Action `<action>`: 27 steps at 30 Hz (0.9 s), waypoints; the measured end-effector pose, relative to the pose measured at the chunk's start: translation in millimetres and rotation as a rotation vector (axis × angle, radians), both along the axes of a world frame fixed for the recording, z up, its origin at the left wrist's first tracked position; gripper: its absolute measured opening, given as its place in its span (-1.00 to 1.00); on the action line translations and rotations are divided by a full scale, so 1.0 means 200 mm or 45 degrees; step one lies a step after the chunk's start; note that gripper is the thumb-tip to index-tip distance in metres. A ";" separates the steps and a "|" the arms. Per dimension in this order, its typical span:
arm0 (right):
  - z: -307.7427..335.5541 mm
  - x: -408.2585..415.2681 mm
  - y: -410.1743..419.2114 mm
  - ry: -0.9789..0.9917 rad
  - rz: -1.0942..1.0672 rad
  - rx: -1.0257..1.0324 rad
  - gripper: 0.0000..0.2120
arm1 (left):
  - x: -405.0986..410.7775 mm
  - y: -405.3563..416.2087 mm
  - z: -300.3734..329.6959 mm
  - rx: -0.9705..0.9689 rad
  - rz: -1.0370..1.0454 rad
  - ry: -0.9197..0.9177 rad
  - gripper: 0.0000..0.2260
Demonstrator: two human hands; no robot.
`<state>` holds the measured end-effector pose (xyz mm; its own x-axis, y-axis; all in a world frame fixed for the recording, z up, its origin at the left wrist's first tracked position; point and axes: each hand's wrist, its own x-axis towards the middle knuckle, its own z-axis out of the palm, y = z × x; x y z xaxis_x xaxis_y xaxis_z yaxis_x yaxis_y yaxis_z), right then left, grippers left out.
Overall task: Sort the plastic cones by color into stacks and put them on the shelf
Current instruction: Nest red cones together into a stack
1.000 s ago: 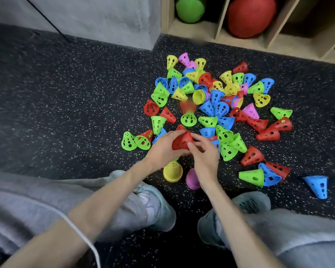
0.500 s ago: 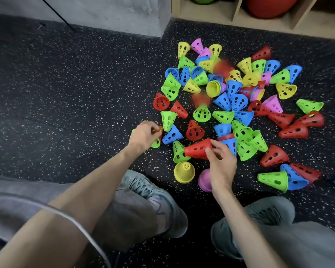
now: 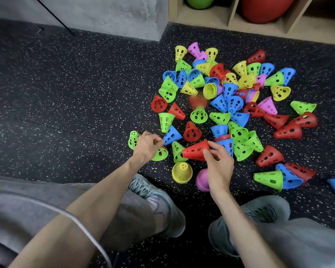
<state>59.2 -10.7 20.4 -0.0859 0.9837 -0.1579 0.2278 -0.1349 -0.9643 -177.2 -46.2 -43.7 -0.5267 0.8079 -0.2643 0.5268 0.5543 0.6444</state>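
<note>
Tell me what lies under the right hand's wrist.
A purple plastic cone stands on the speckled floor, partly covered by the right hand, which holds a red plastic cone. Its far side is hidden.

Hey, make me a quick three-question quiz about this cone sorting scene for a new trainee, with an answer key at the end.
1. True or false: the right hand holds a red cone.
2. Which cone stands upright beside the yellow cone near the shoes? A) purple B) blue C) green
3. Fill in: the big ball in the shelf compartment above the pile is ____.

Key: 1 true; 2 A, the purple cone; 3 red.
</note>
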 end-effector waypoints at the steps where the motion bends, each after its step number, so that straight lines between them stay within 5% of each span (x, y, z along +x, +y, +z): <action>1: 0.00 0.00 0.00 -0.009 -0.005 -0.005 -0.76 | 0.01 0.00 -0.01 0.007 0.034 -0.034 -0.79; 8: 0.01 0.02 0.00 -0.012 -0.019 -0.015 -0.75 | 0.05 -0.02 -0.03 -0.114 0.152 -0.440 -0.23; 17: 0.05 0.01 -0.02 0.006 -0.019 -0.001 -0.77 | 0.05 -0.04 0.04 0.229 0.291 -0.221 -0.23; 24: 0.07 0.01 -0.03 0.013 -0.043 0.008 -0.76 | 0.15 -0.01 0.23 0.593 0.375 -0.086 -0.43; 27: 0.08 0.01 -0.03 0.037 -0.107 0.004 -0.76 | 0.21 0.02 0.31 0.785 0.395 -0.217 -0.49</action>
<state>60.6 -16.2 37.0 -0.0075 0.9881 -0.1536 0.1878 -0.1495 -0.9708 -134.4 -41.8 19.2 -0.7490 0.6559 0.0937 0.2676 0.1701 0.9484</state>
